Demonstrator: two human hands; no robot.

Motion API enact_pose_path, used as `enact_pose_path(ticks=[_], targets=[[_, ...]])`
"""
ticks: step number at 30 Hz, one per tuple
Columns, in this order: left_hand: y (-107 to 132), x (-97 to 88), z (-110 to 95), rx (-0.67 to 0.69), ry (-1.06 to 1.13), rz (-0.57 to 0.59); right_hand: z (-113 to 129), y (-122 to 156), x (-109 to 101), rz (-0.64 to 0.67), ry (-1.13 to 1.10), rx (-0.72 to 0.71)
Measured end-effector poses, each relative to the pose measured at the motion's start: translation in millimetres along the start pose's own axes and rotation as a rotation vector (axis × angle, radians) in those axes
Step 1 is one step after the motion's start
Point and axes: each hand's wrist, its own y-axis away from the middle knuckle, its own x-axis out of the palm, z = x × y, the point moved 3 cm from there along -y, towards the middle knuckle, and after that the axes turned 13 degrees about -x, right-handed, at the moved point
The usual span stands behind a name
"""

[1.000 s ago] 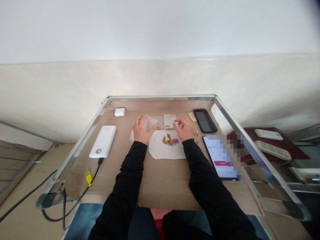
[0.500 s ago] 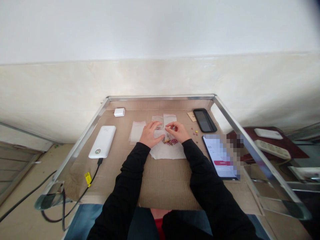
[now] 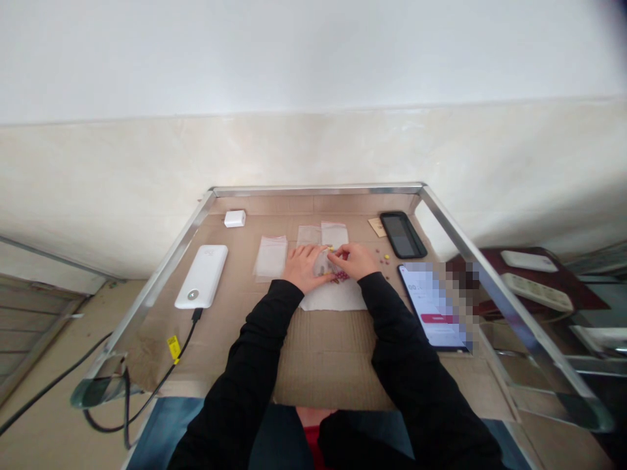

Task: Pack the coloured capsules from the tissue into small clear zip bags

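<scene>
- Capsules and pink tablets (image 3: 340, 277) lie mostly hidden under our hands, on a soft white paper sheet (image 3: 334, 299).
- Our left hand (image 3: 306, 269) and right hand (image 3: 354, 260) are together over a thin clear plastic bag (image 3: 321, 265); whether they grip it, we cannot tell.
- Another clear zip bag (image 3: 270, 256) lies left of them on corrugated cardboard (image 3: 318, 356).

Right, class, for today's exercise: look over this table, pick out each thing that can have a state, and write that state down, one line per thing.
Clear plastic bag: between both hands.
Left hand: fingers against the bag.
Right hand: fingertips at the bag.
Pills: piled on white paper, partly hidden.
Other plastic bags: flat on the cardboard.
Black phone: screen dark.
Second phone: screen lit.
Power bank: lying flat.
</scene>
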Motion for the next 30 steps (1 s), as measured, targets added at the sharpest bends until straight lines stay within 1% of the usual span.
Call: enact_pose_path(ticks=[3, 6, 10, 14, 17, 21, 26, 28, 30], targets=[[0, -0.5, -1, -0.005, -0.003, -0.019, 1, -1, 2, 0.021, -0.056, -0.007], [0, -1.4, -2, -0.006, 0.002, -0.042, 3, -2, 2, 0.009, -0.149, -0.007], [0, -4.8, -2, -0.024, 0.034, -0.07, 5, -4, 0, -0.034, -0.348, 0.007], [0, -10.9, -3, -0.03, 0.064, -0.093, 5, -5, 0, -0.09, -0.52, -0.014], [0, -15.4, -3, -0.019, 0.087, -0.107, 7, -5, -1, -0.119, -0.596, -0.035], [1, -18.5, -2, 0.015, 0.119, -0.115, 11, -4, -4, -0.127, -0.65, -0.04], [0, -21.4, 0, 0.068, 0.166, -0.134, 16, -4, -7, -0.082, -0.659, -0.08], [-1, -22.0, 1, 0.079, 0.175, -0.121, 13, -3, -9, -0.015, -0.644, -0.107], [-1, -21.6, 3, 0.084, 0.17, -0.106, 6, -1, -11, 0.085, -0.587, -0.128]])
